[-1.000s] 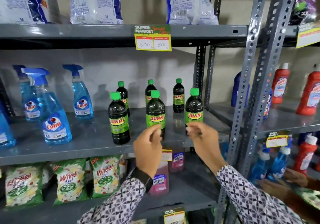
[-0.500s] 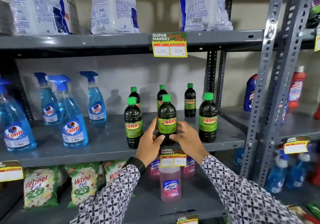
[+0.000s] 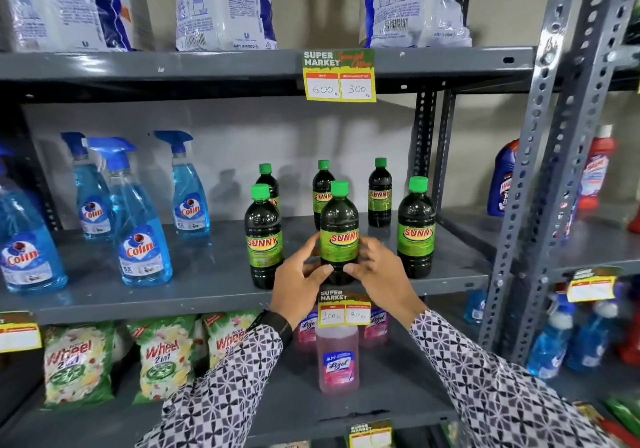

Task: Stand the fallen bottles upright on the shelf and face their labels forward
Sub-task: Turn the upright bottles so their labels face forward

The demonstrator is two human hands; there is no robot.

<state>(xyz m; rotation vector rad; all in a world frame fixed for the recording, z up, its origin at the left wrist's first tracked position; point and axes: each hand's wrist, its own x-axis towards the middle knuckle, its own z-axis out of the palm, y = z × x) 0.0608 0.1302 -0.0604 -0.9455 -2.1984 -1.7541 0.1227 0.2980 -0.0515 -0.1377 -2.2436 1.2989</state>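
Note:
Several dark Sunny bottles with green caps stand upright on the grey middle shelf (image 3: 207, 274). The front middle bottle (image 3: 339, 225) shows its green label to me. My left hand (image 3: 298, 281) and my right hand (image 3: 377, 271) wrap around its base from both sides. Two more front bottles flank it, the left bottle (image 3: 263, 236) and the right bottle (image 3: 415, 229), labels forward. Three smaller-looking ones stand behind, including the back right bottle (image 3: 380, 194).
Blue Colin spray bottles (image 3: 138, 225) stand to the left on the same shelf. White bags (image 3: 225, 4) sit on the shelf above, pink Lizol bottles (image 3: 337, 361) and Wheel packets (image 3: 79, 361) below. A perforated steel upright (image 3: 540, 170) bounds the right side.
Both hands moved from beside the right front bottle to the middle front bottle and closed around its base. The camera has shifted right and closer.

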